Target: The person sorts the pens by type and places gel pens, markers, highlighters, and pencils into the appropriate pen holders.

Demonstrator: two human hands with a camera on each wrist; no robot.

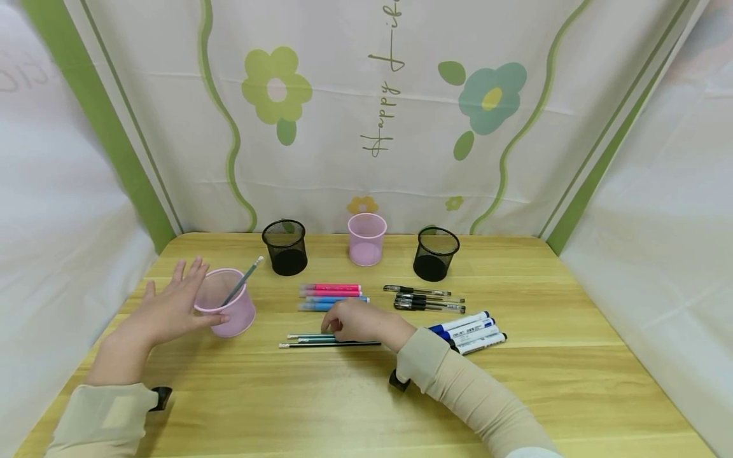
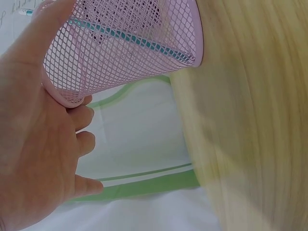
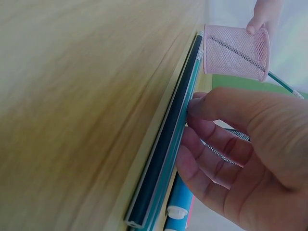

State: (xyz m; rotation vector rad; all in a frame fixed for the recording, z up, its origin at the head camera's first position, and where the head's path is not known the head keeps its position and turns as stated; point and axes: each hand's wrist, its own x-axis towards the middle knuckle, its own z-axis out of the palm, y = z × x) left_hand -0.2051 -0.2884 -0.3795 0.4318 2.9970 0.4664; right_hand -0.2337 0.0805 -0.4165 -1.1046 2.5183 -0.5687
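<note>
My left hand (image 1: 174, 305) holds a pink mesh pen cup (image 1: 237, 318) at the left of the table, its thumb over the near side of the rim and the other fingers spread behind. A teal pencil (image 2: 130, 37) leans inside that cup, its eraser end above the rim. At the table's middle my right hand (image 1: 357, 320) reaches down, thumb and fingertips bent together at the row of pencils (image 1: 309, 340). In the right wrist view they pinch at a teal pencil (image 3: 166, 168) beside a dark pencil (image 3: 166, 130); the exact contact is partly hidden.
Behind stand a black mesh cup (image 1: 289, 261), another pink cup (image 1: 366, 251) and a second black cup (image 1: 433, 266). Pink markers (image 1: 329, 289), blue markers (image 1: 321, 306), black pens (image 1: 426, 304) and white whiteboard markers (image 1: 469, 331) lie in groups. A printed curtain (image 1: 332, 165) bounds the table.
</note>
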